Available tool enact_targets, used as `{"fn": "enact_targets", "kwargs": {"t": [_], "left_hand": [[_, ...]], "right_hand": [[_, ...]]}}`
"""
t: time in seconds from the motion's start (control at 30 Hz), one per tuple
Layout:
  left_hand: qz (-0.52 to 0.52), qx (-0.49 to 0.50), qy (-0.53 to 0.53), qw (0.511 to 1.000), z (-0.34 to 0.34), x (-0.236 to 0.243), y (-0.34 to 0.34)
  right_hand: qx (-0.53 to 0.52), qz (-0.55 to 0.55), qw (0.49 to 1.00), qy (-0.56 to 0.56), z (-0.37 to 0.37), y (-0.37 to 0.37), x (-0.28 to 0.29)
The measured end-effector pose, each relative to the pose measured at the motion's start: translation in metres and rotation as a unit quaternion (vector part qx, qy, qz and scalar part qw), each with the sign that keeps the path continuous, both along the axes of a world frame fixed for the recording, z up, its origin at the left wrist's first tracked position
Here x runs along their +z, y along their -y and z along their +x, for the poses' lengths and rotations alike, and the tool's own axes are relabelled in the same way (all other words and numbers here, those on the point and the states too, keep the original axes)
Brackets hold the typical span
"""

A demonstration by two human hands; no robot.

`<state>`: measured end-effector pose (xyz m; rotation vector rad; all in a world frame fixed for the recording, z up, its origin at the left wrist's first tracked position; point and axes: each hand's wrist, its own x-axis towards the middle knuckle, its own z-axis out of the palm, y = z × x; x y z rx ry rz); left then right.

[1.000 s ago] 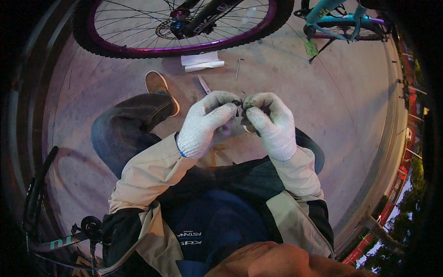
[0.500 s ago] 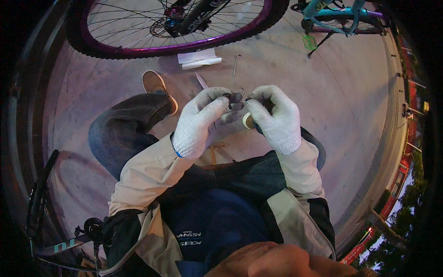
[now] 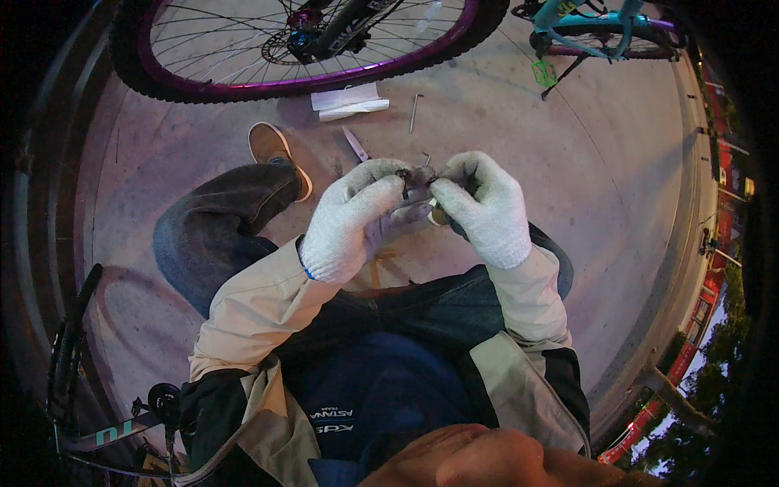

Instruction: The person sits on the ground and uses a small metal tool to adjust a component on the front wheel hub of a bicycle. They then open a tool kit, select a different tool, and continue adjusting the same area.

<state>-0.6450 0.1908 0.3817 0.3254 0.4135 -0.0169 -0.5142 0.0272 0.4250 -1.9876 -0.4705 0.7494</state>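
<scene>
Both my hands wear pale knit work gloves with dark-stained fingertips. My left hand (image 3: 341, 219) is closed in a pinch on a small dark part (image 3: 405, 183), too small to name. My right hand (image 3: 485, 213) is also pinched, its thumb and fingertip meeting the left fingertips; whatever lies between them is hidden. Just beyond the fingers, the bent end of a thin metal rod (image 3: 427, 158) shows. A pale tapered blade (image 3: 355, 143) lies on the ground past my left hand. Farther off lies an L-shaped hex key (image 3: 415, 114).
A bicycle wheel (image 3: 243, 88) with a purple rim and disc brake stands ahead. White folded paper (image 3: 349, 101) lies below its tyre. A teal bicycle (image 3: 560, 24) is at the far right, and a bike part with a black tyre (image 3: 69, 349) is at the left. My bent legs (image 3: 215, 219) frame the concrete.
My right hand has moved slightly left, so its fingertips now meet those of my left hand. The gap between them has closed.
</scene>
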Motion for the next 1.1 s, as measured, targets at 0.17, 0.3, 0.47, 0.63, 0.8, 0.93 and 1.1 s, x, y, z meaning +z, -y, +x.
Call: {"fn": "enact_targets", "kwargs": {"t": [0.17,0.3,0.47,0.63,0.8,0.93,1.1], "left_hand": [[-0.047,-0.003,-0.005,0.999,0.001,0.0,-0.003],[-0.072,-0.002,0.0,0.997,0.001,0.0,-0.004],[-0.041,-0.019,0.005,0.999,0.001,-0.001,-0.006],[-0.039,-0.02,0.009,0.999,0.001,0.002,-0.005],[-0.062,0.01,0.018,0.998,0.003,0.005,-0.001],[-0.047,0.007,0.019,0.999,0.005,0.003,0.0],[-0.061,0.02,-0.006,0.998,0.005,-0.003,0.004]], "right_hand": [[-0.025,-0.016,0.999,-0.019,0.0,0.001,-0.001],[-0.057,0.024,0.998,-0.001,-0.005,-0.001,-0.003],[0.028,0.041,0.98,0.194,-0.007,-0.001,-0.002],[0.064,0.049,0.936,0.344,-0.007,-0.003,0.0],[0.051,0.102,0.962,0.247,-0.016,-0.004,0.006],[0.159,0.083,0.93,0.321,-0.019,-0.013,0.001],[0.229,0.03,0.882,0.411,-0.017,-0.015,-0.003]]}}
